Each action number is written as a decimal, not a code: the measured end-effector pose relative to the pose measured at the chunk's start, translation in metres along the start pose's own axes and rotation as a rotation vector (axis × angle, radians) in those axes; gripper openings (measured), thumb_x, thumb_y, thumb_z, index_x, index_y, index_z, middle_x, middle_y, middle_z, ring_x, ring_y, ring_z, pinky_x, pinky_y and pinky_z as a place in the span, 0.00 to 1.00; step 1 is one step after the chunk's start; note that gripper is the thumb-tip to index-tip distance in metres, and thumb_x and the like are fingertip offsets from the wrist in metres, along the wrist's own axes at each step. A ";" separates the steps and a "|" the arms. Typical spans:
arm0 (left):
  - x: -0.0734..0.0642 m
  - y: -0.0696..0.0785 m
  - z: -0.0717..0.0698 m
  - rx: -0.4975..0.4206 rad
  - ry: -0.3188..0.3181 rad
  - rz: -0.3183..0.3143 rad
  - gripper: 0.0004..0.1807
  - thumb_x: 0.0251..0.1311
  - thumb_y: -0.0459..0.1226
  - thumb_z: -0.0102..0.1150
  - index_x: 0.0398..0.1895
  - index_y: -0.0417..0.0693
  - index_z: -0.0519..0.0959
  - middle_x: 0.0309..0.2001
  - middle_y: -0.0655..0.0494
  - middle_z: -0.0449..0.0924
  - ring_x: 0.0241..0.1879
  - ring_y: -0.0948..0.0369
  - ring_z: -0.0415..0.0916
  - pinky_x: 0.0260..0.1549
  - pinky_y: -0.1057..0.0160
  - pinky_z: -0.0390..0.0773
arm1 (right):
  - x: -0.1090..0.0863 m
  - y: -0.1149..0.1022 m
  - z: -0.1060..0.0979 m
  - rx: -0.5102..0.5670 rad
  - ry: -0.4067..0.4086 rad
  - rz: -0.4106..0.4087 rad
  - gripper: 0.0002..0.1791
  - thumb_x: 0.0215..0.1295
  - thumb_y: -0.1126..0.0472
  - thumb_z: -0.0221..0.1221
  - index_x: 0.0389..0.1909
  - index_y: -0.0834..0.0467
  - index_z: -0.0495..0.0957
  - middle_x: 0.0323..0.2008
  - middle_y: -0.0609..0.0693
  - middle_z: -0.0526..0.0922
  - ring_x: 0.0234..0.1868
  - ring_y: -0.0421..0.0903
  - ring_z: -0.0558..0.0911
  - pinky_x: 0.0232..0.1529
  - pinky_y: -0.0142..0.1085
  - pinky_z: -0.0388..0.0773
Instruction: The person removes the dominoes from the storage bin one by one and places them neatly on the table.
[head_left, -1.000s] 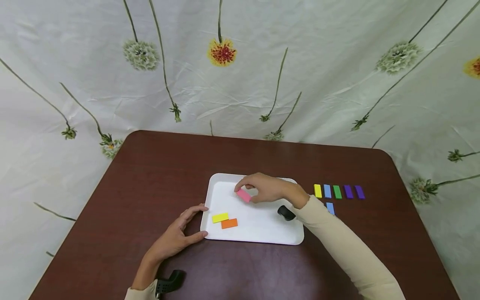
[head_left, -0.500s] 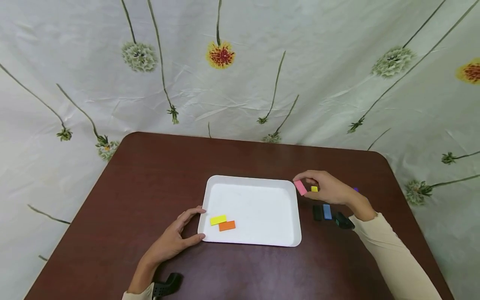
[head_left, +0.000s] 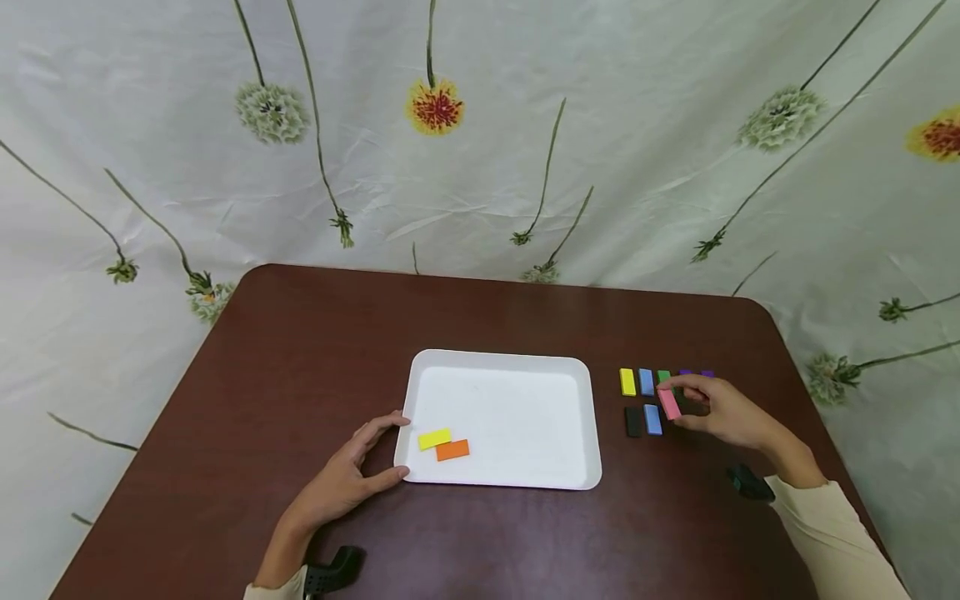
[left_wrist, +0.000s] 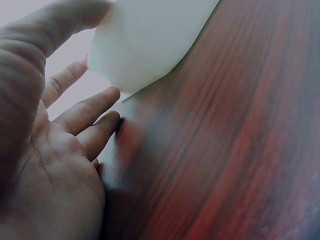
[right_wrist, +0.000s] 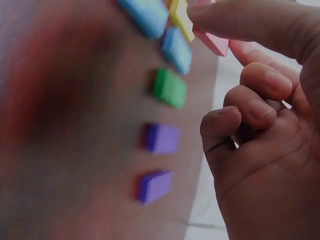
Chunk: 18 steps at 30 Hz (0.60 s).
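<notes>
My right hand (head_left: pixel 731 411) pinches a pink block (head_left: pixel 669 404) between thumb and finger, over the right side of the table. In the right wrist view the pink block (right_wrist: pixel 212 40) shows at the top, and the other fingers curl in toward the palm. The pink block overlaps the rows of small blocks there, right beside a light blue block (head_left: pixel 653 420). My left hand (head_left: pixel 341 475) is spread at the left end of a white tray (head_left: pixel 510 425), thumb and fingertips at its rim. In the tray lie a yellow block (head_left: pixel 434 438) and an orange block (head_left: pixel 452 450), one touching the other.
Right of the tray, a back row holds yellow (head_left: pixel 627 382), light blue (head_left: pixel 646 382), green (right_wrist: pixel 170 88) and two purple blocks (right_wrist: pixel 162 138). A black block (head_left: pixel 633 422) stands in the front row. Behind the brown table (head_left: pixel 337 325) hangs a flowered cloth (head_left: pixel 480 167).
My right hand has carried the pink block from over the tray to the right, to the rows of blocks. The left hand stays at the tray's left end.
</notes>
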<state>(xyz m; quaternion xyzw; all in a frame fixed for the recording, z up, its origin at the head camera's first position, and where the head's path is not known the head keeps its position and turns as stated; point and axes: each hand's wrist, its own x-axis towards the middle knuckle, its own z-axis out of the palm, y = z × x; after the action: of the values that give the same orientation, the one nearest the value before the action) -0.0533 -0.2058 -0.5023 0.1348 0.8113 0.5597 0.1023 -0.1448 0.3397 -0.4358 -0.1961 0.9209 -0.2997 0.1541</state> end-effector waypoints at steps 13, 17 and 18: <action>0.001 0.001 -0.001 -0.001 -0.001 0.006 0.35 0.58 0.41 0.72 0.68 0.54 0.67 0.72 0.52 0.64 0.70 0.79 0.54 0.62 0.83 0.54 | -0.008 0.033 0.016 0.080 -0.018 0.086 0.24 0.60 0.67 0.68 0.58 0.64 0.76 0.24 0.43 0.53 0.28 0.36 0.61 0.29 0.34 0.63; 0.001 -0.001 0.001 -0.001 -0.002 0.004 0.35 0.59 0.42 0.72 0.68 0.55 0.67 0.72 0.53 0.64 0.70 0.78 0.54 0.62 0.83 0.54 | -0.008 0.035 0.017 0.122 -0.022 0.087 0.24 0.60 0.67 0.68 0.57 0.65 0.76 0.25 0.45 0.56 0.28 0.37 0.60 0.29 0.33 0.63; 0.001 -0.001 0.001 -0.001 -0.002 0.003 0.35 0.59 0.42 0.72 0.68 0.55 0.67 0.72 0.52 0.64 0.70 0.78 0.54 0.62 0.83 0.54 | -0.007 0.035 0.018 0.132 -0.025 0.083 0.24 0.60 0.67 0.68 0.57 0.66 0.75 0.25 0.45 0.57 0.28 0.37 0.60 0.29 0.33 0.63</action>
<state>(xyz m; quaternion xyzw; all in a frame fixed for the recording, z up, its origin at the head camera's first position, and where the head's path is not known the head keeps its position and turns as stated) -0.0540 -0.2051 -0.5032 0.1362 0.8106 0.5602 0.1023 -0.1408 0.3607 -0.4697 -0.1512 0.9045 -0.3505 0.1904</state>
